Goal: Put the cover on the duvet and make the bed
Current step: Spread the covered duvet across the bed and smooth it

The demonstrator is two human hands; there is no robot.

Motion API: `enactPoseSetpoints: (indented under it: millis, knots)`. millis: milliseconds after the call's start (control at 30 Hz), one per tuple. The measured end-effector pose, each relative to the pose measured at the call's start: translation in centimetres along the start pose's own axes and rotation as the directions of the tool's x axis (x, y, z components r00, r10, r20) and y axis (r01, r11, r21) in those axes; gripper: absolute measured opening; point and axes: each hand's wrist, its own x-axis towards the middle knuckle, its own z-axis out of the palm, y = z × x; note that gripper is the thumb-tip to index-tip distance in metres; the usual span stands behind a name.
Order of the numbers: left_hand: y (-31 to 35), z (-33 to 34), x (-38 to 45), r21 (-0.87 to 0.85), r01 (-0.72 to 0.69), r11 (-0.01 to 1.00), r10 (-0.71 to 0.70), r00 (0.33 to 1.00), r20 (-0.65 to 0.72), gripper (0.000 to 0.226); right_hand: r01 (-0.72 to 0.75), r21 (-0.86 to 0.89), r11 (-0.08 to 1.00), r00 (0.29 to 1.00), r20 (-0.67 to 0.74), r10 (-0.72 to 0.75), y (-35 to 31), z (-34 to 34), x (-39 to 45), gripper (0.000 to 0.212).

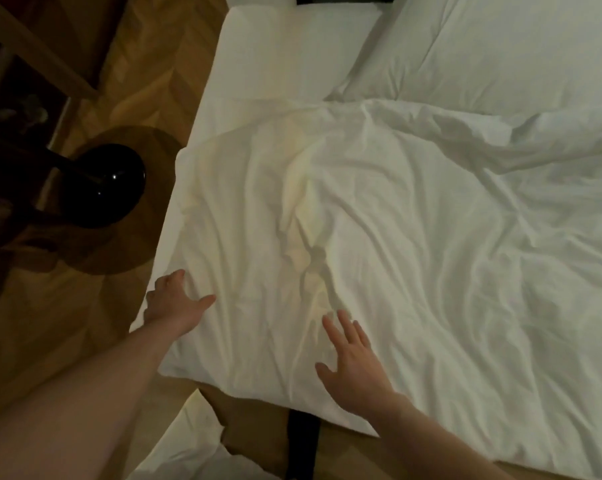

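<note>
Smoothing looks like the step in hand: the white covered duvet (379, 237) lies spread across the bed, creased through the middle, its near corner hanging just past the mattress edge. The left hand (169, 303) rests on that edge, thumb out; whether its fingers pinch the fabric I cannot tell. The right hand (351, 362) lies flat, fingers spread. Long strokes outward from the centre ridge, toward the pillow (500, 53), should clear the wrinkles best.
</note>
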Motion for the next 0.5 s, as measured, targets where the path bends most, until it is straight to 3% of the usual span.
enactPoseSetpoints:
  millis: [133,233,300,400,500]
  knots:
    - [-1.5,0.5,3.7,0.238,0.031,0.971,-0.026,0.999,-0.027,0.062,-0.089,-0.125,0.988,0.985,0.137,0.106,-3.2,5.1,4.3,0.085]
    - [-3.7,-0.2,6.8,0.109,-0.031,0.994,0.039,0.997,-0.073,0.049,-0.143,-0.218,0.965,0.947,0.253,0.197,-3.4,7.3,4.3,0.09]
    - [-5.4,-1.0,7.9,0.003,0.039,0.999,-0.039,0.994,-0.101,0.049,-0.155,-0.253,0.955,0.915,0.328,0.236,-2.7,7.6,3.8,0.095]
    - [-7.4,-1.6,8.2,0.066,0.108,0.992,-0.111,0.992,0.056,0.061,-0.186,-0.165,0.969,0.895,0.379,0.237,-2.9,5.8,4.1,0.089]
    - [-6.0,-2.9,8.1,0.139,0.021,0.99,-0.033,0.996,0.088,0.088,-0.099,-0.038,0.994,0.98,0.171,0.104,-4.0,2.6,4.9,0.088]
